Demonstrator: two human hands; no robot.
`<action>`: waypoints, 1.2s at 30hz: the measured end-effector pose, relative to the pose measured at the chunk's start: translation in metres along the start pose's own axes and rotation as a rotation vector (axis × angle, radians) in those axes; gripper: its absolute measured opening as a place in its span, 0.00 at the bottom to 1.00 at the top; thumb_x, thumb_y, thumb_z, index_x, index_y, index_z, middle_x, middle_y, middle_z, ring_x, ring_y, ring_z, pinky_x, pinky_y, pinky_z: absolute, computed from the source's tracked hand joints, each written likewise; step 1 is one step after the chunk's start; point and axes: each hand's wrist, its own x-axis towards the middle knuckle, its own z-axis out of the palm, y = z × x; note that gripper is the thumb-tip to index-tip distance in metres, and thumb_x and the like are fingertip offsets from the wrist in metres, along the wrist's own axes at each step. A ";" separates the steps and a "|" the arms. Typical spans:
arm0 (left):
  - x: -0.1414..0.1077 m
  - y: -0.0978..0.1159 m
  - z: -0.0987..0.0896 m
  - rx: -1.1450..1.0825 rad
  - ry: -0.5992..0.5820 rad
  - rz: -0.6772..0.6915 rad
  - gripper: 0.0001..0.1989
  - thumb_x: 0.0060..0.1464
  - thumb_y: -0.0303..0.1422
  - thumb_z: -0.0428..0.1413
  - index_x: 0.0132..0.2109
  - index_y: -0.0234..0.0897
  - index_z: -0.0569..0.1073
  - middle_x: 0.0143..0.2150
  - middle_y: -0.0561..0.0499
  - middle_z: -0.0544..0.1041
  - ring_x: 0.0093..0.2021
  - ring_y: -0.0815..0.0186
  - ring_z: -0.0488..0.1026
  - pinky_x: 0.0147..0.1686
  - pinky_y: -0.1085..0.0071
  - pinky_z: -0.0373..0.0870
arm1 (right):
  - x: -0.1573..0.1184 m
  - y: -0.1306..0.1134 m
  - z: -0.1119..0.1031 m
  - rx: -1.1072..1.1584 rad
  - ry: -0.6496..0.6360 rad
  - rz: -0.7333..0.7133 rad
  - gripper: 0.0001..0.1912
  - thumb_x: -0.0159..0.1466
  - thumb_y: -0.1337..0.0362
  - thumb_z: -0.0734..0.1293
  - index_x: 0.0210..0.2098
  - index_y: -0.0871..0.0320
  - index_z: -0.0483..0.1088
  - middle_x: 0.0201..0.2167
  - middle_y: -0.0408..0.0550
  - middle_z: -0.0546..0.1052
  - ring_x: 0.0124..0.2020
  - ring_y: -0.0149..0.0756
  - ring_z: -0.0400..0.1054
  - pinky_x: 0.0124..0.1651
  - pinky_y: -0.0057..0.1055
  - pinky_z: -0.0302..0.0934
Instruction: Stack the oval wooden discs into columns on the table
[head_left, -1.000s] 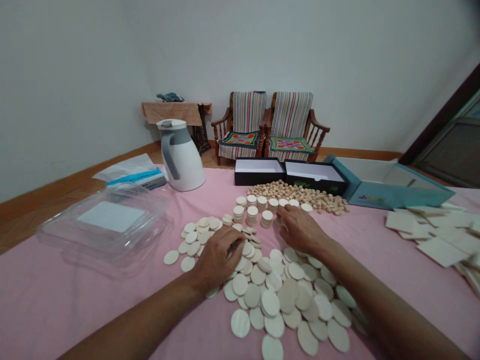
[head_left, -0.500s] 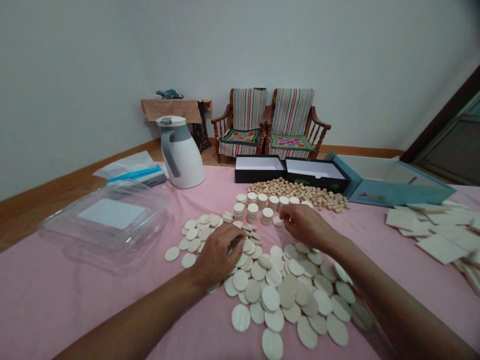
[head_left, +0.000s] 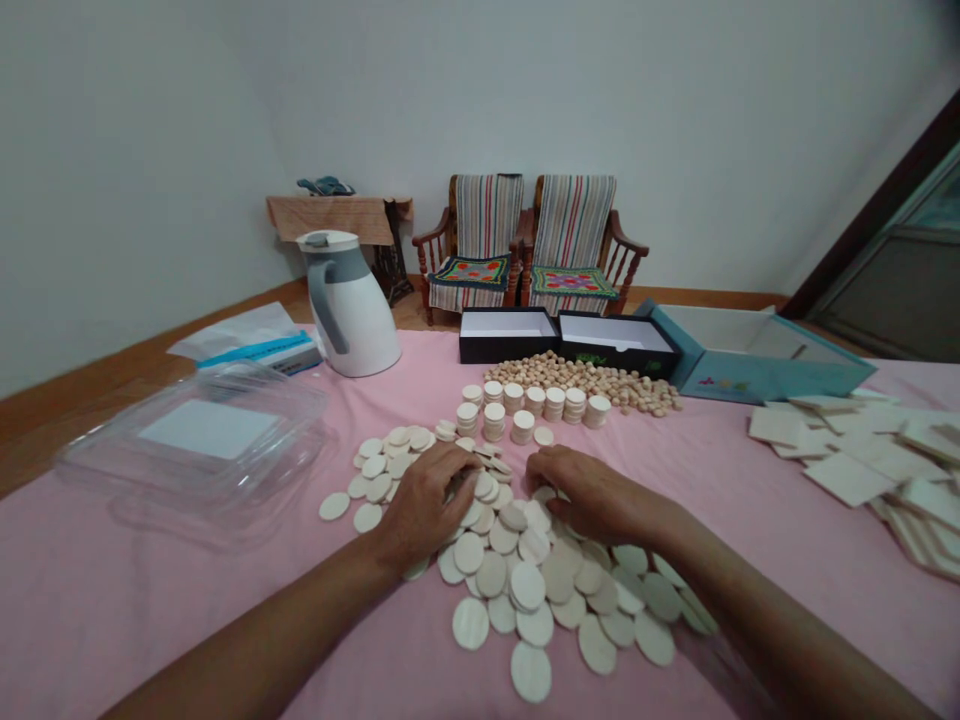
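Note:
Round pale wooden discs (head_left: 529,585) lie in a loose, overlapping heap on the pink cloth. My left hand (head_left: 429,500) rests on the heap's left part, fingers curled toward the thumb; whatever lies under them is hidden. At the heap's upper right, my right hand (head_left: 589,492) reaches down with thumb and fingers apart around some discs, none lifted. Beyond the hands stand short disc stacks (head_left: 494,420) in two rows. A low single disc (head_left: 544,436) lies at the right end of the nearer row.
Small wooden beads (head_left: 592,380) are spread behind the stacks, before two black boxes (head_left: 508,348). A blue box (head_left: 765,375) and square wooden pieces (head_left: 847,480) are at right. To the left are a white jug (head_left: 358,325) and clear plastic packaging (head_left: 247,480).
My right hand has left the disc at the end of the nearer row and come back toward me onto the heap. My left hand keeps its place. The view has shifted slightly.

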 end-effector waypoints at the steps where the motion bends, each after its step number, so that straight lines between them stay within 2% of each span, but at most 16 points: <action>1: 0.000 0.000 0.000 -0.002 -0.004 0.002 0.06 0.55 0.26 0.51 0.38 0.36 0.72 0.36 0.48 0.75 0.38 0.64 0.71 0.39 0.67 0.67 | 0.001 0.002 -0.001 0.022 0.008 0.009 0.12 0.51 0.77 0.62 0.32 0.59 0.69 0.33 0.47 0.74 0.34 0.33 0.66 0.34 0.27 0.56; 4: -0.001 -0.001 0.000 -0.010 -0.008 0.004 0.07 0.55 0.25 0.50 0.38 0.36 0.72 0.36 0.48 0.74 0.37 0.64 0.71 0.38 0.68 0.67 | 0.004 0.013 -0.007 0.076 0.126 0.080 0.09 0.52 0.76 0.61 0.29 0.59 0.67 0.27 0.44 0.73 0.27 0.30 0.64 0.29 0.25 0.53; 7: -0.001 -0.001 0.000 -0.008 -0.004 0.006 0.06 0.55 0.25 0.50 0.38 0.36 0.71 0.35 0.48 0.74 0.37 0.64 0.70 0.38 0.68 0.67 | 0.007 0.031 -0.012 0.035 0.249 0.216 0.09 0.51 0.76 0.61 0.29 0.59 0.67 0.25 0.44 0.72 0.25 0.30 0.63 0.28 0.25 0.53; 9: 0.000 -0.002 0.000 -0.003 -0.006 0.007 0.06 0.55 0.25 0.50 0.37 0.36 0.71 0.35 0.48 0.74 0.37 0.64 0.70 0.39 0.68 0.67 | 0.007 0.043 -0.014 0.010 0.233 0.277 0.11 0.50 0.77 0.60 0.29 0.59 0.69 0.25 0.45 0.73 0.26 0.31 0.64 0.29 0.25 0.54; 13: -0.001 -0.002 0.000 -0.002 -0.018 0.004 0.06 0.55 0.25 0.50 0.38 0.36 0.71 0.35 0.49 0.73 0.37 0.64 0.70 0.38 0.68 0.66 | 0.007 0.055 -0.014 -0.054 0.259 0.309 0.16 0.51 0.78 0.59 0.34 0.59 0.72 0.34 0.48 0.76 0.34 0.33 0.68 0.35 0.26 0.56; 16: -0.001 -0.001 0.000 -0.006 -0.023 -0.002 0.06 0.56 0.25 0.50 0.38 0.36 0.71 0.35 0.49 0.73 0.37 0.64 0.70 0.39 0.68 0.66 | 0.005 0.054 -0.011 -0.180 0.262 0.387 0.08 0.55 0.69 0.63 0.35 0.61 0.70 0.35 0.52 0.75 0.32 0.35 0.68 0.32 0.28 0.54; 19: 0.000 0.000 -0.001 -0.012 -0.021 0.002 0.06 0.55 0.25 0.51 0.38 0.36 0.71 0.36 0.48 0.74 0.37 0.64 0.70 0.39 0.68 0.66 | 0.004 0.051 -0.004 -0.256 0.218 0.462 0.13 0.55 0.59 0.65 0.37 0.62 0.68 0.33 0.54 0.74 0.30 0.37 0.67 0.28 0.29 0.50; 21: 0.000 0.000 -0.001 -0.013 -0.015 0.005 0.06 0.55 0.25 0.51 0.37 0.36 0.71 0.35 0.48 0.74 0.37 0.64 0.70 0.39 0.68 0.66 | 0.005 0.049 0.001 -0.279 0.211 0.477 0.15 0.55 0.58 0.65 0.38 0.62 0.67 0.33 0.55 0.73 0.31 0.38 0.67 0.28 0.30 0.49; 26: -0.001 -0.002 0.001 -0.006 -0.018 -0.003 0.06 0.55 0.25 0.50 0.38 0.36 0.71 0.36 0.49 0.73 0.37 0.64 0.70 0.39 0.68 0.65 | 0.011 0.051 0.008 -0.247 0.223 0.423 0.07 0.54 0.64 0.64 0.32 0.60 0.65 0.30 0.52 0.72 0.30 0.37 0.65 0.28 0.29 0.49; 31: -0.002 -0.002 0.001 -0.013 -0.032 -0.007 0.06 0.56 0.25 0.50 0.38 0.36 0.71 0.36 0.48 0.73 0.37 0.64 0.69 0.39 0.68 0.65 | 0.021 0.055 0.011 -0.119 0.403 0.194 0.08 0.56 0.66 0.64 0.36 0.60 0.65 0.35 0.51 0.71 0.34 0.36 0.63 0.35 0.29 0.54; 36: -0.001 -0.003 0.001 -0.011 -0.040 -0.015 0.06 0.55 0.25 0.50 0.38 0.36 0.71 0.35 0.49 0.73 0.37 0.64 0.69 0.39 0.68 0.65 | 0.029 0.053 0.016 -0.069 0.457 0.132 0.07 0.58 0.68 0.62 0.38 0.60 0.68 0.35 0.51 0.70 0.36 0.37 0.62 0.38 0.30 0.54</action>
